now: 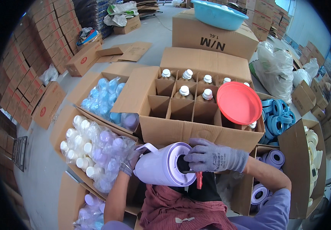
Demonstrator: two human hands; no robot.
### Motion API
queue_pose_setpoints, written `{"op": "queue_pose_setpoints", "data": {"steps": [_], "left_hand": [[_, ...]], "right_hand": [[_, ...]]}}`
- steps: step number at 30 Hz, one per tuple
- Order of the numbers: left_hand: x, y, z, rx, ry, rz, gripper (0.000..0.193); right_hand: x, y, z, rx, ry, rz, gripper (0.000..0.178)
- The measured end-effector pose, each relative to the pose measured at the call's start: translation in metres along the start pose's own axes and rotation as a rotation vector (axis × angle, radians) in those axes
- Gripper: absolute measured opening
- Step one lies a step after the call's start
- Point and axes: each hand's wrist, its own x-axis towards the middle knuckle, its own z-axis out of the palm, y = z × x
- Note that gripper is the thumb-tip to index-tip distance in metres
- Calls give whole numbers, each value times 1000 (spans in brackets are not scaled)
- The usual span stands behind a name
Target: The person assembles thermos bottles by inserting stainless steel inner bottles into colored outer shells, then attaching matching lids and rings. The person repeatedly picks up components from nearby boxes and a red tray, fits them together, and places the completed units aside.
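Note:
A lavender thermos jug [156, 167] lies tilted in front of my body, its round end with a dark middle turned toward me. My left hand [131, 158], in a grey-purple glove, is closed around the jug's left side by the handle; the jug hides part of its fingers. At the jug's round end, the gloved fingers of my right hand [211, 156] are curled on a black round tool [182, 164]. From this tool a dark bar leads right to a red grip [199, 180], which hangs below my right hand.
Ahead stands a divided carton [196, 128] of white-capped bottles, a red round tray [239, 102] on its right corner. Boxes on the left hold bagged white and purple cups [83, 147] and blue ones [103, 92]. Blue rings [278, 120] and purple rings [274, 158] fill boxes on the right.

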Motion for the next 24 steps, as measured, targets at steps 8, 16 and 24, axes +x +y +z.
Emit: {"op": "queue_pose_setpoints", "data": {"steps": [8, 16, 24], "left_hand": [[-12, -26, -8, 54, 183, 333, 32], [-23, 80, 44, 644, 525, 993, 14], [-5, 98, 107, 739, -165, 1425, 26]], "right_hand": [[-13, -46, 41, 761, 233, 855, 28], [-41, -54, 61, 1877, 602, 1421, 31], [-151, 67, -13, -403, 90, 1271, 23]]}}
